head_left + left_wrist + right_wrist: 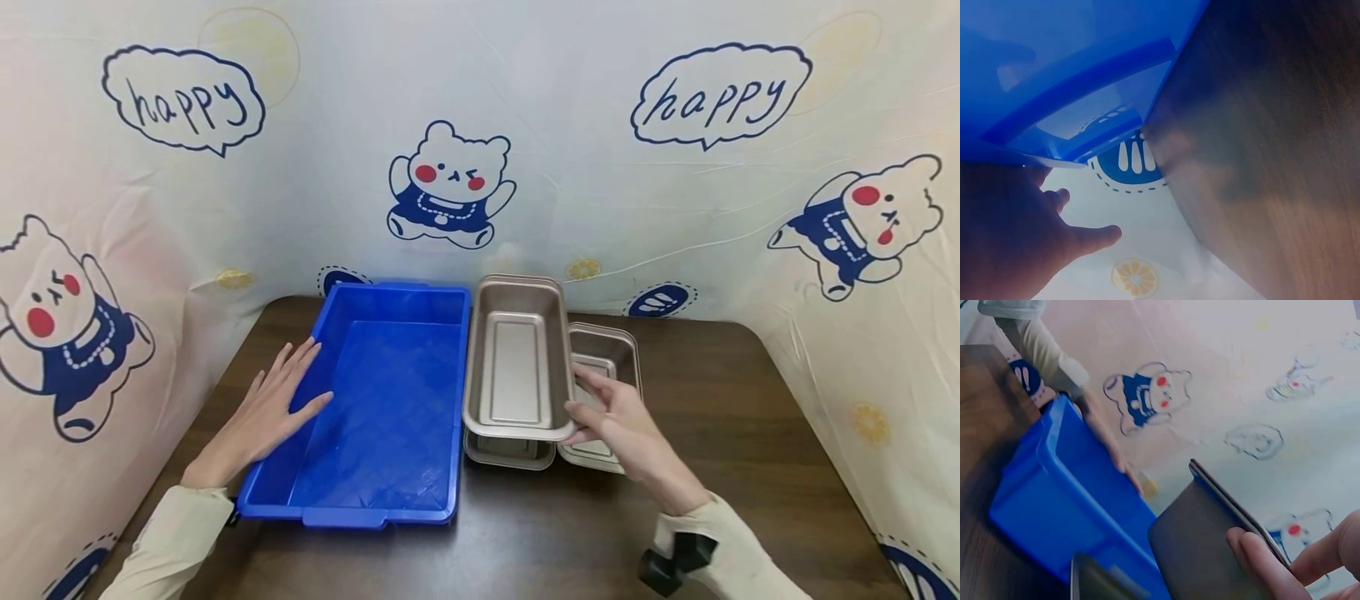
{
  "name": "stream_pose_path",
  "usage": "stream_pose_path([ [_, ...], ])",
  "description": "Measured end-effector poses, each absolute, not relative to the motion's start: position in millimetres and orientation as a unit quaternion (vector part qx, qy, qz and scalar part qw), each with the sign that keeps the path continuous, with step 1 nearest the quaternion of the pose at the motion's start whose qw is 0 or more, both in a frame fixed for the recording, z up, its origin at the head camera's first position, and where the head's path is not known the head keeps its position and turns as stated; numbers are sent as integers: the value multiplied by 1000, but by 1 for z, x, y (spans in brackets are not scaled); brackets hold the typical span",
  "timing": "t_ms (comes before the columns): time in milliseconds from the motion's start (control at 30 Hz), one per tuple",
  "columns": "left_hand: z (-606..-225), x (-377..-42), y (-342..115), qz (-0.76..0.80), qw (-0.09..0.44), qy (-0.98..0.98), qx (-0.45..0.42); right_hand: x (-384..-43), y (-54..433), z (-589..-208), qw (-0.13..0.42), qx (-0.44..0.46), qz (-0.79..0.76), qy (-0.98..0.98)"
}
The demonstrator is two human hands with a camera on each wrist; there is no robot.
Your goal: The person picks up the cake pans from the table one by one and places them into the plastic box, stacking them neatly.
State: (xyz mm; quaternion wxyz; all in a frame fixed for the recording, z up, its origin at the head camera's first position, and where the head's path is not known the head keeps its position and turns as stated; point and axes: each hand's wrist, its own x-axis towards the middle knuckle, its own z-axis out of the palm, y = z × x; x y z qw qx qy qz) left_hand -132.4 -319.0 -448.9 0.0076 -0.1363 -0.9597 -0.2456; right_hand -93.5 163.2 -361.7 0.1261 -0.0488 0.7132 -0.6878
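My right hand pinches the right rim of a metal loaf pan, thumb on one side and fingers on the other. This loaf pan is held raised beside the blue tray, above another loaf pan whose near end shows beneath it. A further loaf pan lies on the table behind my right hand. My left hand rests at the left rim of the blue plastic tray, fingers extended and thumb spread over the inside. In the left wrist view the left fingers appear straight.
The dark wooden table carries the tray and the pans. A pale cloth printed with bears and "happy" bubbles stands around its back and sides. A black strap device sits on the right wrist.
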Motion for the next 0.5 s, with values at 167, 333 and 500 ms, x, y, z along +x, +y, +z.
stream_pose_path([
  [167,-448,-133,-319,-249,-1,-959,-133,-104,122,-365,143,-66,-701,695],
  [333,-447,-133,-319,-256,-3,-958,-132,-114,85,-372,152,-76,-704,689],
  [500,-446,-132,-319,-262,-3,-956,-130,-120,53,-379,161,-77,-705,687],
])
